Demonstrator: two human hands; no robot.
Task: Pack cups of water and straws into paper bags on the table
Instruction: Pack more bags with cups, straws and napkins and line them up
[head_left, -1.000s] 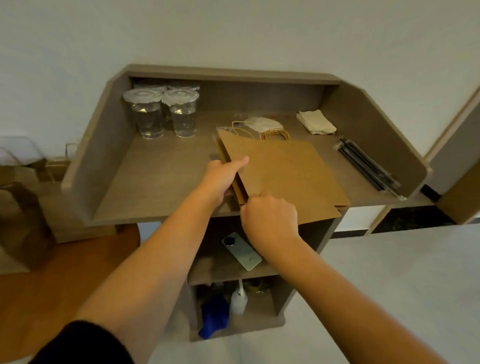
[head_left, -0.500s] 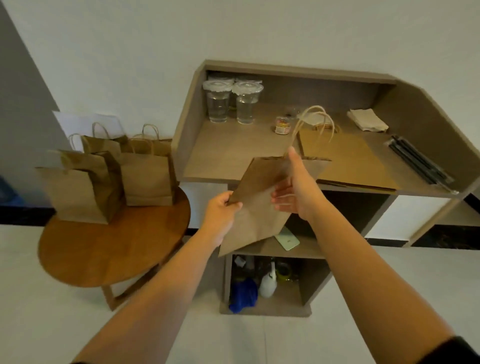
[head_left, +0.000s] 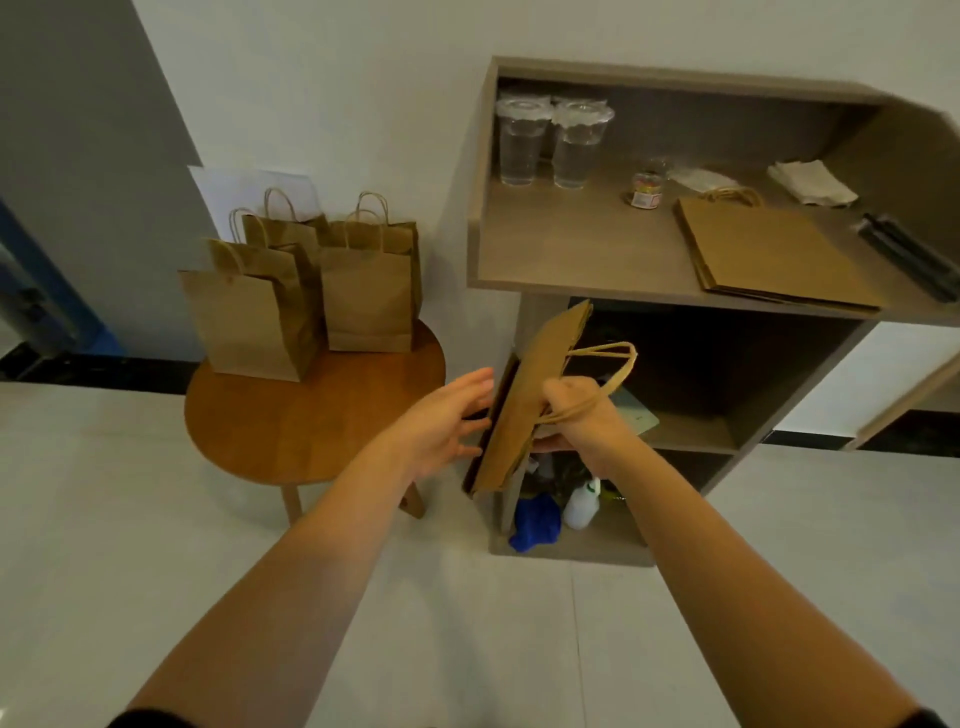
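Since half a second ago you have lowered the flat paper bag (head_left: 524, 400) and turned it edge-on, and your view has swung left so the round table (head_left: 311, 415) sits more in the centre.

In the head view, your right hand (head_left: 582, 415) grips the bag near its top, fingers curled round the paper with the twisted handles (head_left: 608, 364) looping over your knuckles. Your left hand (head_left: 441, 426) is released, fingers spread, just beside the bag's other face; whether it touches I cannot tell. This looks like a hold for pulling the sides apart to open it.

The bag is plain brown, still folded flat, in the air in front of the shelf unit (head_left: 597, 270). Three opened bags (head_left: 311, 291) stand upright on the table. Lidded cups of water (head_left: 550, 145) wait at the shelf's back left, more flat bags (head_left: 769, 254) and dark straws (head_left: 914, 254) to the right.
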